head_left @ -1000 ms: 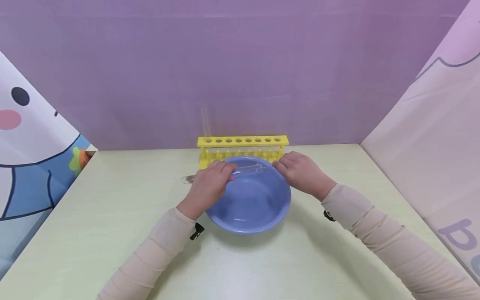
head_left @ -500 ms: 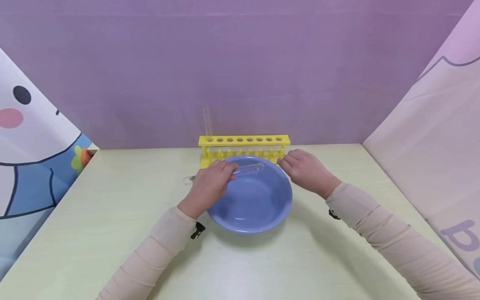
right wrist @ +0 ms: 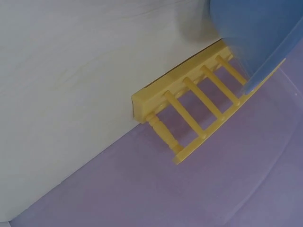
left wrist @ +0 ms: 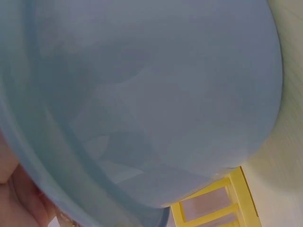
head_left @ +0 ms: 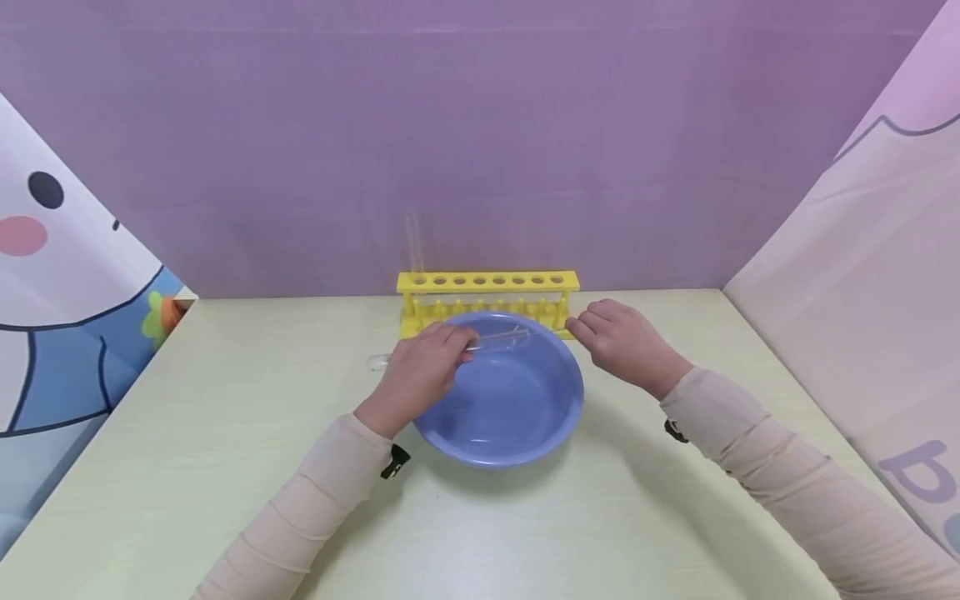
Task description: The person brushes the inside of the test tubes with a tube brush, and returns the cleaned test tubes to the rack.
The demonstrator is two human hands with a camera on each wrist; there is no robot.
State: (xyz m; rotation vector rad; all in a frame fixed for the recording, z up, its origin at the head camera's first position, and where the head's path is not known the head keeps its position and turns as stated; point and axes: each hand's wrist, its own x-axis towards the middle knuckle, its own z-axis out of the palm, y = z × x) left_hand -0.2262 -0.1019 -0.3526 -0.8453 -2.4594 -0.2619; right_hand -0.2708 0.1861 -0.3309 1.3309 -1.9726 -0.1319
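Note:
My left hand (head_left: 423,367) grips a clear glass test tube (head_left: 501,339) lying nearly level over the far part of a blue basin (head_left: 498,408). The tube's closed end pokes out left of the hand, its mouth points right. Right of that mouth, my right hand (head_left: 618,343) has curled fingers pinching the thin wire handle of a test tube brush (head_left: 549,328), which runs toward the tube; my left hand hides part of the tube. In the left wrist view, fingers (left wrist: 23,201) show beside the basin's rim. The right wrist view shows no hand.
Behind the basin stands a yellow test tube rack (head_left: 487,282), with another clear tube (head_left: 415,243) upright in its leftmost hole. A purple backdrop (head_left: 480,142) rises behind the pale table (head_left: 285,375), and printed cloths flank both sides.
My right hand has moved right, away from the tube's mouth, drawing the brush; the dark bristles seen earlier at the closed end no longer show there. My left hand stays nearly still.

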